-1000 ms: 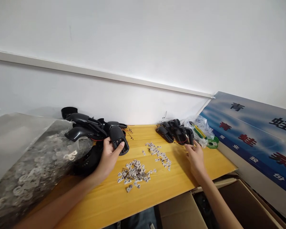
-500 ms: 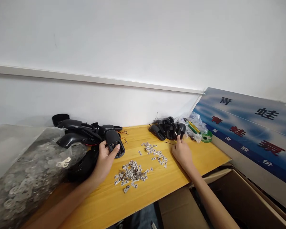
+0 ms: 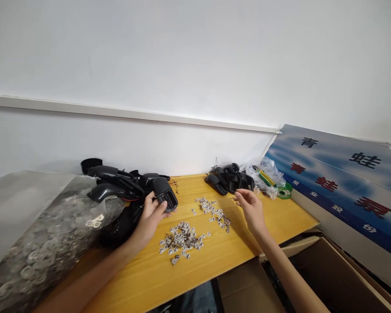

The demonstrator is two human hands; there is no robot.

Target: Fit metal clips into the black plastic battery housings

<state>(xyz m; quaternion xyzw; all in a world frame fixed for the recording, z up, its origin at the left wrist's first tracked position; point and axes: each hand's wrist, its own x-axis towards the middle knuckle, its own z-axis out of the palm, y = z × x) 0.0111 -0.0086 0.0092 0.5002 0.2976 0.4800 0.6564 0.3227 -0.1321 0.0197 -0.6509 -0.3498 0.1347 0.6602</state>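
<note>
My left hand [image 3: 150, 215] is closed around a black plastic housing [image 3: 163, 188] with an open battery compartment, tilted towards me. The thumb presses on its lower edge. On the other side, my right hand [image 3: 252, 211] hovers over the table, its fingers loosely bent and nothing visible in them. Just beyond it lies a pile of similar black housings [image 3: 217, 182], some with thin wires. Between my hands are small metal contact pieces, in a nearer heap [image 3: 182, 237] and a farther scatter [image 3: 210, 206] on the yellow wooden table [image 3: 211, 256].
At the left, a clear plastic bag [image 3: 35, 256] holds many metal pieces, with curved black casings [image 3: 117, 191] behind it. Green-yellow pliers [image 3: 265, 178], a plastic bag and a green spool [image 3: 284, 191] lie at the back right. An open cardboard box [image 3: 332, 269] stands below the table edge.
My right hand has drawn back from the black housing pile and its fingers have come off it. My left hand still holds its housing. The view has shifted slightly.
</note>
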